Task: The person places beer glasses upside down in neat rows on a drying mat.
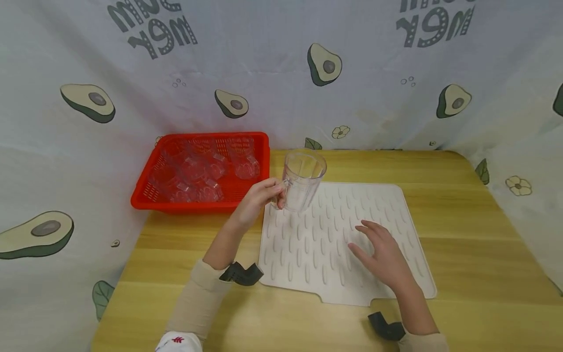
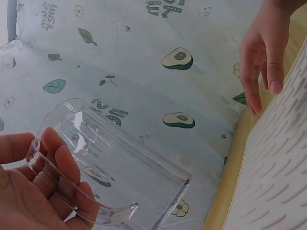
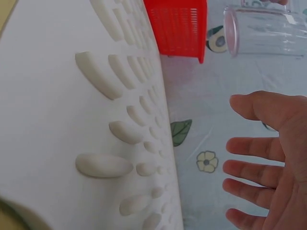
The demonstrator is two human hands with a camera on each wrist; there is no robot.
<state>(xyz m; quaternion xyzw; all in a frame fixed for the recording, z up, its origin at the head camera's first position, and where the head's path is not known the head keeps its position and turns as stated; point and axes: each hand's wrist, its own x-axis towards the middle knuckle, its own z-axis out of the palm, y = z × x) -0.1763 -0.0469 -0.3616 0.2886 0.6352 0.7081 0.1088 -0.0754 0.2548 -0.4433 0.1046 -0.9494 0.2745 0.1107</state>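
Note:
My left hand point(image 1: 259, 198) grips a clear plastic mug point(image 1: 303, 178) by its handle. The mug is held upright above the far left corner of a white ridged drying mat point(image 1: 325, 244). In the left wrist view the fingers curl through the handle of the mug point(image 2: 129, 163). My right hand point(image 1: 384, 252) hovers over the right part of the mat with its fingers spread and holds nothing. The right wrist view shows that hand point(image 3: 273, 167) apart from the mug point(image 3: 264, 33).
A red plastic basket point(image 1: 202, 208) with several clear mugs point(image 1: 246, 164) lying in it stands at the back left of the wooden table point(image 1: 475, 234). Behind the table hangs a pale curtain point(image 1: 272, 58) printed with avocados. A dark strap piece point(image 1: 242, 274) sits at the left wrist.

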